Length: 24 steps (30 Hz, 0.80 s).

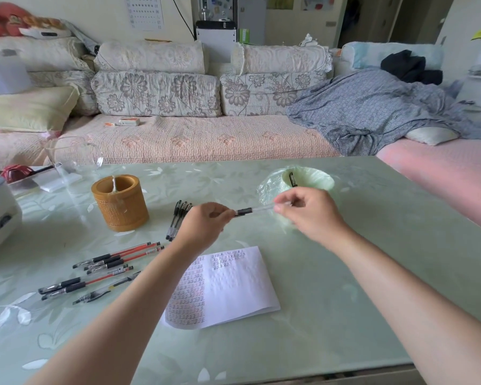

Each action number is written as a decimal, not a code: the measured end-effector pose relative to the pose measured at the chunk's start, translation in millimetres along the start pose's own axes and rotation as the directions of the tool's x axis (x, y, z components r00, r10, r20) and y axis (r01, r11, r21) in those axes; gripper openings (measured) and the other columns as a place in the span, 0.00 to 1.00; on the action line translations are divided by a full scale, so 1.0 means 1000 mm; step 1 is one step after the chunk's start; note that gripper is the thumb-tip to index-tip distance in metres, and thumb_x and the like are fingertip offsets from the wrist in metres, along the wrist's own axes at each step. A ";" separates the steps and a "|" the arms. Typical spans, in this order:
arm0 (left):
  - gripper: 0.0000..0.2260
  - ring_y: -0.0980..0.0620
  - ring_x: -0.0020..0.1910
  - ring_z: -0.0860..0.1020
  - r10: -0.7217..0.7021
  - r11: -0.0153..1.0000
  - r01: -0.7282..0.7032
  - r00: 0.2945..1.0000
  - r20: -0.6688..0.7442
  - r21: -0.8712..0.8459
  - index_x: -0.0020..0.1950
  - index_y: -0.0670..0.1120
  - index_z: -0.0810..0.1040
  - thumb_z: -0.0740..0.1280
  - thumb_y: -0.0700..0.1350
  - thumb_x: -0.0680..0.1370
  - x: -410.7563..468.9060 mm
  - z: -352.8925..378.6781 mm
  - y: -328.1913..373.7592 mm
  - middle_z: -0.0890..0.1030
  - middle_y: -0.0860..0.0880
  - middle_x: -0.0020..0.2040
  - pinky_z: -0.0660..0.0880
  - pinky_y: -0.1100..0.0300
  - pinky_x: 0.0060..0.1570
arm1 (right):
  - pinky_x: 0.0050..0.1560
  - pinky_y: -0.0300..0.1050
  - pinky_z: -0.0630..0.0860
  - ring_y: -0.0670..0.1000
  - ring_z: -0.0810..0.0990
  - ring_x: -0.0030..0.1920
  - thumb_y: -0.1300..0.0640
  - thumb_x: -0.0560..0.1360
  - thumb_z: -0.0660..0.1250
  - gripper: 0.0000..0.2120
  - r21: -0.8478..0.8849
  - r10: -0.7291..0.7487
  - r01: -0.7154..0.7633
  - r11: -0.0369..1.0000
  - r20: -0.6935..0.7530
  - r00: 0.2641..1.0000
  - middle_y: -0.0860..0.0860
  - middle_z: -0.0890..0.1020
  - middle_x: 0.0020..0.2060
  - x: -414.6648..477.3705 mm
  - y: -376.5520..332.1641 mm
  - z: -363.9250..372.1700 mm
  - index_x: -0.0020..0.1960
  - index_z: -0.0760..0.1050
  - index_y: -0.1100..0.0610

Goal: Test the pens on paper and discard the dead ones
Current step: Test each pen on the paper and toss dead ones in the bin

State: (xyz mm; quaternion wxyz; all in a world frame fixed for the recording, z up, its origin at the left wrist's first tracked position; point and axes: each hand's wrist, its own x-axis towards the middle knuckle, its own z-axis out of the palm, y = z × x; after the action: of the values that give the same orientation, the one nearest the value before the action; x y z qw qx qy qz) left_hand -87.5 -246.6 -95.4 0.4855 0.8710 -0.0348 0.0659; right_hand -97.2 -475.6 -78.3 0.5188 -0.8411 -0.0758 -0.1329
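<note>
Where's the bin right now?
Head view: the bin sits right of centre near the table's far edge, just behind the right hand, which holds a pen with the left hand. The paper lies nearer.

text: none legible | paper (pixel 233 284) — rows of marks, unreadable
</note>
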 end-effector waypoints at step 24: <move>0.26 0.52 0.60 0.70 0.090 0.747 -0.390 0.862 0.499 0.538 0.63 0.57 0.73 0.72 0.65 0.68 -0.004 0.053 -0.018 0.73 0.52 0.58 0.74 0.51 0.57 | 0.50 0.49 0.75 0.59 0.81 0.52 0.51 0.77 0.67 0.11 -0.612 -0.060 -0.098 0.785 -0.232 0.971 0.52 0.85 0.49 0.067 0.019 -0.014 0.57 0.80 0.51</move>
State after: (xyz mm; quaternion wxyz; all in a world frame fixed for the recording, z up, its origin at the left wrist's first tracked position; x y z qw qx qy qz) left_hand -85.0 -281.6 -138.9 0.1363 0.9603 -0.2354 -0.0624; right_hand -30.0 -497.3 -68.3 0.2209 -0.9430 0.0434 -0.2452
